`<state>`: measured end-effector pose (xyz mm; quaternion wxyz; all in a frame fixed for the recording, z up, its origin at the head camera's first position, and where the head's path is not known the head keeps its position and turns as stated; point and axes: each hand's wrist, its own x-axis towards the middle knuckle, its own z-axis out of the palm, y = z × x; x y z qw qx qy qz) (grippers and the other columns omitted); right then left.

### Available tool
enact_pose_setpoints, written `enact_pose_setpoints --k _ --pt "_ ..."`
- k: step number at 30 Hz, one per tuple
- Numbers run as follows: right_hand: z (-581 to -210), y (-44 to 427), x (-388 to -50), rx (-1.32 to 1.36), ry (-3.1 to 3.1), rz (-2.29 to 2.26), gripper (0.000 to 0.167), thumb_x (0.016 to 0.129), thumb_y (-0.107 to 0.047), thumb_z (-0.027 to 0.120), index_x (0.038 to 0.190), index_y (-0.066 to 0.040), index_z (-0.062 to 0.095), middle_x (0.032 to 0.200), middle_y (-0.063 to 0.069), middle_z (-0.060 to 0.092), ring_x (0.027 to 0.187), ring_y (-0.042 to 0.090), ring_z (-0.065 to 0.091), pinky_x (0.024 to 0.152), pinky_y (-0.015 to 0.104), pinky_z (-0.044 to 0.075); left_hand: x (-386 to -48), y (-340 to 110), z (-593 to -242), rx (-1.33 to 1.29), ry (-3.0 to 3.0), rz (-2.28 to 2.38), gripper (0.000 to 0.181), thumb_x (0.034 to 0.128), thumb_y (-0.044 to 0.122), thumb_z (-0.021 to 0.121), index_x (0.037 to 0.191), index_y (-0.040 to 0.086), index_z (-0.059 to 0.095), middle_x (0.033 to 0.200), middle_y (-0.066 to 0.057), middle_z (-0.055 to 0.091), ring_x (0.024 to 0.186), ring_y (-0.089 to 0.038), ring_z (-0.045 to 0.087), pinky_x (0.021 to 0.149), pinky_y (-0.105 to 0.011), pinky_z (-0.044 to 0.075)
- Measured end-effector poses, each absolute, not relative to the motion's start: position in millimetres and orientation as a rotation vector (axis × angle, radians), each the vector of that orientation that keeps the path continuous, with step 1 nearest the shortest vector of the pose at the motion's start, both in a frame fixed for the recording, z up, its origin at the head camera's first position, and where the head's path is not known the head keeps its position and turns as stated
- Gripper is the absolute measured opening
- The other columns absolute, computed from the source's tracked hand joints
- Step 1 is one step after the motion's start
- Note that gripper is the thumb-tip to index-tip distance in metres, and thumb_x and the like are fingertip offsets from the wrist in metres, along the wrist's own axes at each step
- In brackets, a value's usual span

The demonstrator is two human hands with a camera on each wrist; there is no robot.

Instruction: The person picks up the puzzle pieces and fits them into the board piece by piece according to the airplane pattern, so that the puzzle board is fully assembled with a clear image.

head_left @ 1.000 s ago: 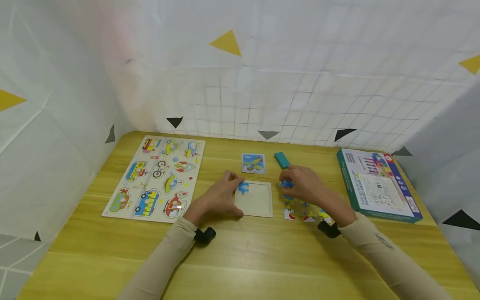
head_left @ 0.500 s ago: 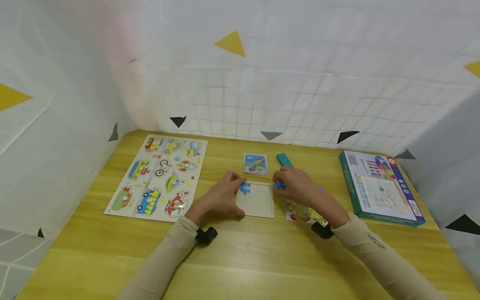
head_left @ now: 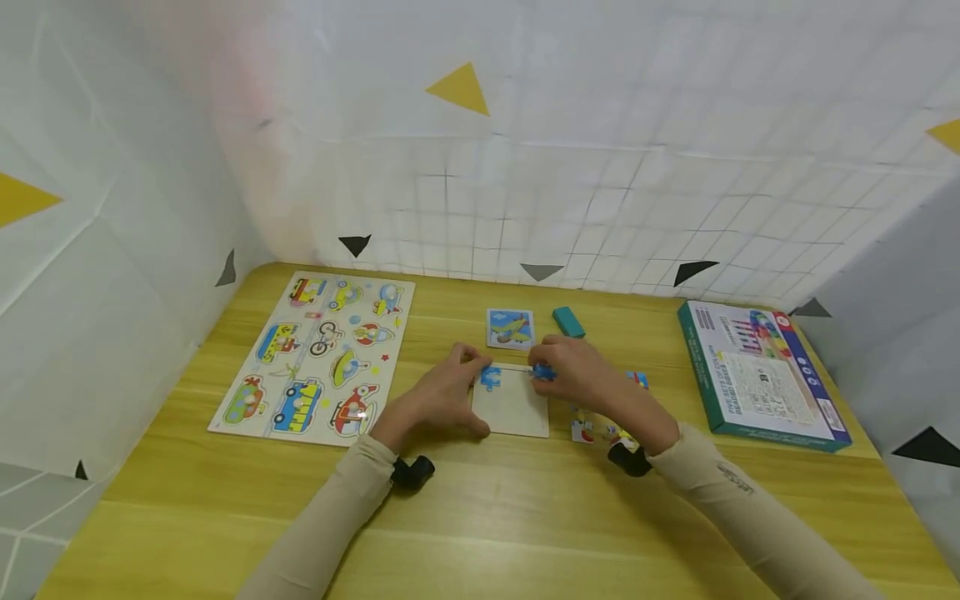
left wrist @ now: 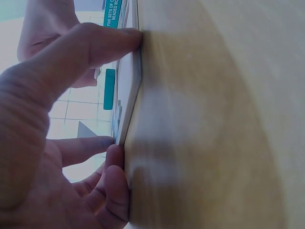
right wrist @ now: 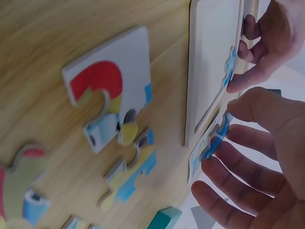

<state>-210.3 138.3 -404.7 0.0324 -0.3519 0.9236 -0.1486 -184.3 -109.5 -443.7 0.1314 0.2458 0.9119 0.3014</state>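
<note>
- The left hand (head_left: 444, 393) spans the puzzle tray (head_left: 513, 408) along its left edge, thumb at the near left corner, fingertips at the far left corner, gripping it.
- The right hand (head_left: 576, 372) pinches a blue piece (head_left: 543, 372) at the tray's far right corner; whether the piece touches the tray is hard to tell.
- Inside the tray, another blue jigsaw piece (head_left: 491, 377) lies in the far left corner.
- Loose pieces (right wrist: 109, 88) lie on the worktop (head_left: 510, 533) off the tray's right edge, partly under the right forearm in the head view.
- A picture card (head_left: 511, 328) showing a plane lies just beyond the tray's far edge, with a teal block (head_left: 568, 322) to its right.
- The peg board (head_left: 255, 423) lies toward the worktop's left edge, the box (head_left: 765, 375) toward its right.
</note>
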Motion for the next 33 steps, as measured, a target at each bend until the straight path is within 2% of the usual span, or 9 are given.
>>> enact_pose_setpoints --k 11,22,33 --pt "-407.7 123.6 -211.0 -1.150 2.832 -0.442 0.018 0.087 -0.017 0.077 0.101 -0.008 0.074 0.094 0.003 0.064 0.076 0.014 0.053 0.067 0.030 0.048 -182.0 -110.1 -439.5 0.693 2.636 0.895 0.105 0.0650 0.034 0.092 0.153 0.008 0.040 0.141 -0.009 0.033 0.108 -0.020 0.050 0.094 -0.034 0.044" --pt "-410.5 112.5 -211.0 -1.208 2.841 -0.394 0.018 0.086 -0.018 0.078 0.100 -0.007 0.074 0.091 0.003 0.064 0.075 0.014 0.054 0.067 0.031 0.049 -183.7 -110.6 -442.5 0.703 2.642 0.865 0.104 0.0658 0.039 0.091 0.153 0.009 0.041 0.141 -0.007 0.033 0.107 -0.018 0.050 0.093 -0.032 0.045" --pt "-413.9 100.3 -212.9 -1.193 2.820 -0.395 0.017 0.088 -0.019 0.077 0.101 -0.008 0.074 0.091 0.003 0.062 0.073 0.013 0.052 0.067 0.031 0.047 -183.4 -111.1 -441.5 0.704 2.642 0.863 0.103 0.0666 0.038 0.091 0.152 0.009 0.041 0.142 -0.008 0.033 0.111 -0.020 0.050 0.096 -0.034 0.045"
